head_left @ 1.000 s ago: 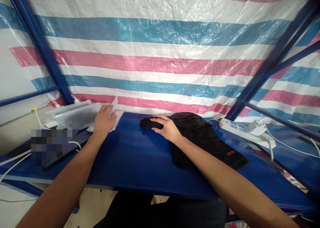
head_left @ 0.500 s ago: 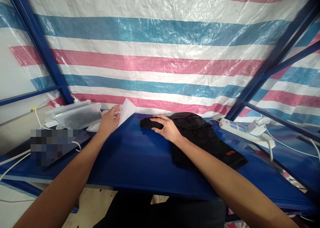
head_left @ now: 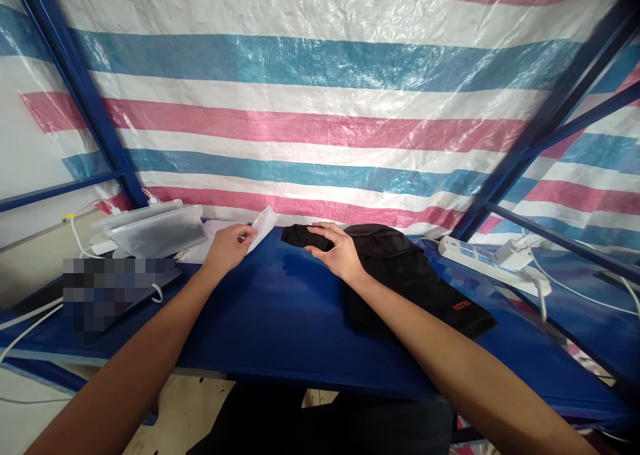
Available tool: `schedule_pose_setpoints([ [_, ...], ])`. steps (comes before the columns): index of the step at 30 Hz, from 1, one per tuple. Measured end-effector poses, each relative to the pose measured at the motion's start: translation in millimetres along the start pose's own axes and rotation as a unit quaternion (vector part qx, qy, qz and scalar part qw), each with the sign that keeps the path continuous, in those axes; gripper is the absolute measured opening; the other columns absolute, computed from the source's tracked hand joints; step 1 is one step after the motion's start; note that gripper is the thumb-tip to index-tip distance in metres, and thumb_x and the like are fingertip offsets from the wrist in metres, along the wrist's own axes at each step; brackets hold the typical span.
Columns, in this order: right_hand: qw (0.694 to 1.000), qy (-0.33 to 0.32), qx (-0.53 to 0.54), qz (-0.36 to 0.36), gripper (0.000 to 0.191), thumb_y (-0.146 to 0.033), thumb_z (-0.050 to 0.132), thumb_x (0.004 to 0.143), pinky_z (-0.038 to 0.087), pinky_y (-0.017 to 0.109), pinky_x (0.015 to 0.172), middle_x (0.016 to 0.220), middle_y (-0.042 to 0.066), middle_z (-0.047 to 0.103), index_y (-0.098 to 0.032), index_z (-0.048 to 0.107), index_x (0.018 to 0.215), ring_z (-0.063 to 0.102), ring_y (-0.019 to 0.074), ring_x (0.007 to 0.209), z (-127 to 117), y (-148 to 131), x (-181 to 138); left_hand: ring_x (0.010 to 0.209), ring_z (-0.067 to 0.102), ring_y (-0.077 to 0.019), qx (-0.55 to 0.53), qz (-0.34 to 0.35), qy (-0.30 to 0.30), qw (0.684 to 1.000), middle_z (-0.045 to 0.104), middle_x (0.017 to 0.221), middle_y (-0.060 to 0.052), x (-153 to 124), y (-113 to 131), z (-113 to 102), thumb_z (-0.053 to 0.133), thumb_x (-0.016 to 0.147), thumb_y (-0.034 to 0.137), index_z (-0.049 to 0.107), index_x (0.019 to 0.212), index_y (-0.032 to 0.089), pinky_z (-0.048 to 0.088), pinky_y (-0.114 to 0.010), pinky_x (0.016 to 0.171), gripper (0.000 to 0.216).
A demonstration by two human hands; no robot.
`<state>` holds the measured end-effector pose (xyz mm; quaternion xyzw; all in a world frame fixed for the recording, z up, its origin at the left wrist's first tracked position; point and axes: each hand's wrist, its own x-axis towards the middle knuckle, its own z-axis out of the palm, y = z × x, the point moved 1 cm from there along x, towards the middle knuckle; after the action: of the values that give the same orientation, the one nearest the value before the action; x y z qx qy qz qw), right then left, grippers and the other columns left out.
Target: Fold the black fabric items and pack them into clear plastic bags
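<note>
My left hand pinches a thin clear plastic bag and holds it a little above the blue table. My right hand grips a small rolled black cloth, lifted just off the table. The bag's free end points at the black roll, a short gap apart. Right behind my right hand lies a pile of black fabric with a small red label.
A stack of clear plastic bags lies at the back left, with a dark flat device and white cables in front of it. A white power strip with plugs sits at the right. A striped tarp hangs behind the blue frame.
My left hand drew one bag from the stack and carried it right toward the black roll. My right hand lifted the roll slightly off the table.
</note>
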<state>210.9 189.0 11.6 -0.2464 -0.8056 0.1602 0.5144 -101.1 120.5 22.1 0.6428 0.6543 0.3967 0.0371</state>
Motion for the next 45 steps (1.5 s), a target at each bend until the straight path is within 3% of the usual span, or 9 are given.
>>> schedule_pose_setpoints([
  [4, 0.999, 0.029, 0.007, -0.014, 0.042, -0.031, 0.091, 0.089, 0.059, 0.045, 0.116, 0.135, 0.006, 0.076, -0.033, 0.082, 0.13, 0.075, 0.0273, 0.124, -2, -8, 2, 0.105, 0.076, -0.0267, 0.043, 0.034, 0.008, 0.998, 0.077, 0.129, -0.008, -1, 0, 4, 0.054, 0.095, 0.026, 0.085, 0.104, 0.023, 0.059, -0.038, 0.103, 0.032],
  [9, 0.998, 0.018, 0.029, -0.058, 0.042, -0.032, 0.087, 0.094, 0.057, 0.047, 0.119, 0.141, 0.006, 0.073, -0.035, 0.079, 0.135, 0.073, 0.0272, 0.127, 2, -32, -1, 0.111, 0.072, -0.0302, 0.089, 0.056, 0.033, 0.994, 0.067, 0.129, -0.009, -9, 8, 12, 0.076, 0.091, 0.041, 0.073, 0.119, 0.022, 0.058, -0.041, 0.103, 0.035],
  [14, 0.988, -0.043, -0.011, -0.146, 0.047, -0.027, 0.079, 0.101, 0.059, 0.051, 0.117, 0.147, 0.006, 0.069, -0.039, 0.072, 0.146, 0.068, 0.0289, 0.134, 10, -41, -7, 0.106, 0.073, -0.0306, 0.119, 0.087, 0.011, 0.989, 0.059, 0.141, -0.01, -19, 28, 21, 0.079, 0.087, 0.028, 0.063, 0.132, 0.024, 0.061, -0.044, 0.092, 0.047],
  [17, 0.977, -0.07, -0.106, -0.172, 0.05, -0.021, 0.071, 0.105, 0.061, 0.055, 0.114, 0.15, 0.007, 0.068, -0.04, 0.067, 0.151, 0.064, 0.0308, 0.136, 12, -40, -8, 0.115, 0.072, -0.0327, 0.103, 0.129, 0.013, 0.986, 0.056, 0.142, -0.012, -22, 37, 31, 0.074, 0.088, 0.017, 0.06, 0.137, 0.024, 0.061, -0.046, 0.099, 0.052],
  [26, 0.947, -0.105, -0.288, -0.097, 0.053, -0.02, 0.069, 0.104, 0.071, 0.044, 0.081, 0.153, 0.011, 0.064, -0.036, 0.064, 0.155, 0.059, 0.0379, 0.135, 26, -58, -7, 0.146, 0.053, -0.0361, 0.041, 0.217, 0.039, 0.975, 0.045, 0.152, -0.017, -27, 60, 55, 0.058, 0.085, -0.002, 0.037, 0.165, 0.024, 0.053, -0.054, 0.12, 0.087],
  [32, 0.977, -0.037, -0.205, -0.039, 0.044, -0.021, 0.076, 0.097, 0.066, 0.05, 0.103, 0.143, 0.008, 0.07, -0.032, 0.075, 0.14, 0.069, 0.0325, 0.124, 34, -43, -2, 0.146, 0.056, -0.0343, 0.011, 0.236, 0.024, 0.971, 0.046, 0.154, -0.016, -29, 69, 64, 0.054, 0.089, 0.0, 0.034, 0.169, 0.028, 0.057, -0.05, 0.116, 0.087],
  [39, 0.977, -0.092, -0.097, -0.164, 0.042, -0.031, 0.078, 0.101, 0.061, 0.05, 0.112, 0.143, 0.01, 0.071, -0.031, 0.07, 0.143, 0.067, 0.0308, 0.133, 21, -22, -1, 0.152, 0.051, -0.0336, -0.054, 0.285, -0.065, 0.955, 0.049, 0.16, -0.012, -27, 66, 36, 0.075, 0.09, 0.023, 0.038, 0.172, 0.033, 0.048, -0.048, 0.126, 0.09],
  [42, 0.969, -0.128, -0.102, -0.186, 0.036, -0.032, 0.075, 0.104, 0.061, 0.05, 0.112, 0.143, 0.009, 0.072, -0.03, 0.071, 0.139, 0.066, 0.0301, 0.133, 16, -23, -1, 0.149, 0.056, -0.0345, -0.123, 0.299, -0.111, 0.94, 0.056, 0.16, -0.011, -24, 64, 16, 0.073, 0.099, 0.038, 0.057, 0.162, 0.031, 0.046, -0.05, 0.127, 0.065],
  [45, 0.971, -0.125, -0.09, -0.184, 0.035, -0.033, 0.075, 0.104, 0.059, 0.049, 0.114, 0.139, 0.009, 0.073, -0.03, 0.071, 0.139, 0.067, 0.0286, 0.133, 15, -29, -2, 0.144, 0.06, -0.0321, -0.205, 0.222, -0.032, 0.953, 0.068, 0.15, -0.009, -12, 52, 3, 0.056, 0.11, 0.048, 0.076, 0.137, 0.027, 0.044, -0.05, 0.127, 0.04],
])
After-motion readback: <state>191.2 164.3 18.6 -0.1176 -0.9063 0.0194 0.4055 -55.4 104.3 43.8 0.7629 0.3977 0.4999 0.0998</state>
